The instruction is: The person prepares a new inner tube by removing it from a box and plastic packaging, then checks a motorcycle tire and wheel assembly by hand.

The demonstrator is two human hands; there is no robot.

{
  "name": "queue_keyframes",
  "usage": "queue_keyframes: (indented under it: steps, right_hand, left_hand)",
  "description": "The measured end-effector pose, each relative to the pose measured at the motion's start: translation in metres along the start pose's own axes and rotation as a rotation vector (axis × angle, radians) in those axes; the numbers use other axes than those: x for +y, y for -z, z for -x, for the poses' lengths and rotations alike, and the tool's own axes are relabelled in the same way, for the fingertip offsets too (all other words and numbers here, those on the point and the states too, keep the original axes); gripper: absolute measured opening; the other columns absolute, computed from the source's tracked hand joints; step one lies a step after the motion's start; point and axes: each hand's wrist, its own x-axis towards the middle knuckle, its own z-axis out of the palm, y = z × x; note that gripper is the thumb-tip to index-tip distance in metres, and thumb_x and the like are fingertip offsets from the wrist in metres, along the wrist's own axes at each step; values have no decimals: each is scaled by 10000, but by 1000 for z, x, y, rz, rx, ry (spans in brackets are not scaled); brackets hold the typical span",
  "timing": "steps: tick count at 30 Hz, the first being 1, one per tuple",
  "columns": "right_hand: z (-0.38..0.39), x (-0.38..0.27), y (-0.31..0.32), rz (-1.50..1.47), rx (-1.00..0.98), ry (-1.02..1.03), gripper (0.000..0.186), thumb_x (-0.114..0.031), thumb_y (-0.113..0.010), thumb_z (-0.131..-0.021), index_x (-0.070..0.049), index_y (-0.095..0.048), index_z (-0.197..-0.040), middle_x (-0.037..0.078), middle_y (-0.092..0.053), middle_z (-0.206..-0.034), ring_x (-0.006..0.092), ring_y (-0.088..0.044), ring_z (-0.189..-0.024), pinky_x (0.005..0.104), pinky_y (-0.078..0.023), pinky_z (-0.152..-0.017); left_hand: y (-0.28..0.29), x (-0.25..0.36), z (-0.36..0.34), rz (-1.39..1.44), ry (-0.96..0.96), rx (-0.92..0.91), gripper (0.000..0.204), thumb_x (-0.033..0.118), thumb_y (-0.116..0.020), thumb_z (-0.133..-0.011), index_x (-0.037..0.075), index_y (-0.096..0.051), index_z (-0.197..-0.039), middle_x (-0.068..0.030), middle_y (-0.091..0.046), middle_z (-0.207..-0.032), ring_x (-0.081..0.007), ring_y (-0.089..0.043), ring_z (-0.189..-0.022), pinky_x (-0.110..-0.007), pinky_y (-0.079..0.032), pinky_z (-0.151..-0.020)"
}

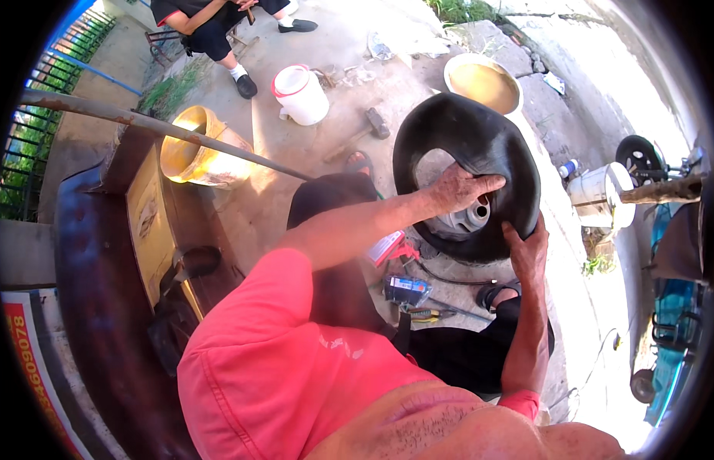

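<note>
A black rubber tyre (518, 157) stands tilted in front of me, with a grey metal hub (468, 220) showing in its opening. My left hand (464, 189) reaches across the opening and grips the tyre's inner edge above the hub. Lower on the right side, my right hand (528, 244) clasps the tyre, its thumb on the near face and its other fingers hidden behind. Near my feet lie a blue box (408, 290), yellow-handled pliers (427, 314) and a black hose (457, 280). A hammer (378, 123) rests on the ground beyond my left foot.
A basin of brownish water (483, 86) sits behind the tyre. Farther left are a white bucket with a red rim (303, 96) and a yellow bucket (219, 149). A metal pole (180, 136) crosses at left. Another person (211, 31) sits at the back. Right stands a white bucket (598, 199).
</note>
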Motion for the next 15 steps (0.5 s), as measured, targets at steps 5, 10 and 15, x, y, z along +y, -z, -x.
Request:
queue_keyframes:
  steps: [5, 10, 15]
  right_hand:
    - [-8, 3, 8, 21, 9, -47, 498, -255, -735, -902, -35, -603, -1329, 181, -708, -1163, 262, -680, -1067, 384, -514, -945]
    - [-16, 16, 16, -267, -108, -112, 343, -291, -696, -990, -33, -689, -1217, 27, -714, -952, 109, -638, -882, 294, -520, -817]
    - [-36, 58, 29, -440, -55, 14, 416, -397, -695, -1012, -30, -692, -1208, -40, -679, -977, 56, -604, -925, 241, -507, -867]
  left_hand:
    - [11, 6, -12, -90, 117, 162, 280, 263, -677, -1012, 23, -710, -1151, -36, -712, -1146, -135, -667, -1008, -342, -592, -831]
    - [15, 7, -13, 257, 130, 144, 511, 314, -675, -999, 10, -538, -1386, -127, -631, -1285, -285, -627, -1155, -420, -516, -952]
    - [12, 12, -14, 306, 7, -92, 381, 321, -600, -1052, -8, -649, -1238, -120, -727, -1095, -260, -714, -922, -413, -574, -800]
